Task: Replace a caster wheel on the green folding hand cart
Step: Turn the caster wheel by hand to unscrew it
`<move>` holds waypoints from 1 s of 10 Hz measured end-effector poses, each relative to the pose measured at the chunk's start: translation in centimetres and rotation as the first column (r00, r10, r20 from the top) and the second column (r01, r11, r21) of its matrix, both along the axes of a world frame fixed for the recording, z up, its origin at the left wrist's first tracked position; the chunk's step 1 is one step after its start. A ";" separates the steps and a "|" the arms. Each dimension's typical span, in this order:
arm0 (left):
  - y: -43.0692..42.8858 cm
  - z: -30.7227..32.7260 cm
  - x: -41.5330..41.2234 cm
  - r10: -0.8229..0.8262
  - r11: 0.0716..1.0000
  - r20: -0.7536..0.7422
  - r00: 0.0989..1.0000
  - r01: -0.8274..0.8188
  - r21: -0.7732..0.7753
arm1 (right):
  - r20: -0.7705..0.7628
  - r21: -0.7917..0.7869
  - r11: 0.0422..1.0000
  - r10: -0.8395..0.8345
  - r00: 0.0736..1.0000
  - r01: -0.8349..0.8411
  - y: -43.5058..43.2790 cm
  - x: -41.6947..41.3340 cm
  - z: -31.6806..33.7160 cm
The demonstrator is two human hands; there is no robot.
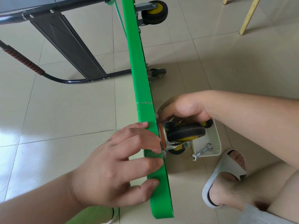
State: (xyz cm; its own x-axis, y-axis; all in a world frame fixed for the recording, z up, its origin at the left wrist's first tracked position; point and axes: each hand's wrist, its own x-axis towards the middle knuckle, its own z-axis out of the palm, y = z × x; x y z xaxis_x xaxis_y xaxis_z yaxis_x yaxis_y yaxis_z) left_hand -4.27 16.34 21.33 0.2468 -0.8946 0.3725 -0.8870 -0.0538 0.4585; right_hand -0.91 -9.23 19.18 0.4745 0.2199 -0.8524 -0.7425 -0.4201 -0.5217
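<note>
Two grips, left grip point(116, 168) released on green cart point(140, 78), right grip point(182, 109) atop caster wheel point(186, 130), grasping it

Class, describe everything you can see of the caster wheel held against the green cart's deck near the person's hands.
The black-tyred, yellow-hubbed caster wheel has a shiny metal fork, an orange swivel ring and a plate against the green plastic cart deck, which stands on edge. It juts out sideways. The right hand curls over its fork; the left hand rests on the deck, fingertips by the plate.
</note>
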 end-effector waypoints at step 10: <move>-0.1 0.0 0.0 -0.009 1.000 -0.009 1.000 0.009 -0.005 | 0.327 -0.385 0.921 0.076 0.942 0.059 -3.2 -0.7 -3.8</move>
State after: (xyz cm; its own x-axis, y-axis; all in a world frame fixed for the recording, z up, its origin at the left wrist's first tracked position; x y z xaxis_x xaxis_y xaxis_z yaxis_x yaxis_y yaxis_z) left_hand -4.30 16.29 21.35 0.2420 -0.8950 0.3746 -0.8831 -0.0432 0.4671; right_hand -1.64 -12.48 15.35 0.7414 -0.0871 -0.6654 -0.5520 -0.6429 -0.5310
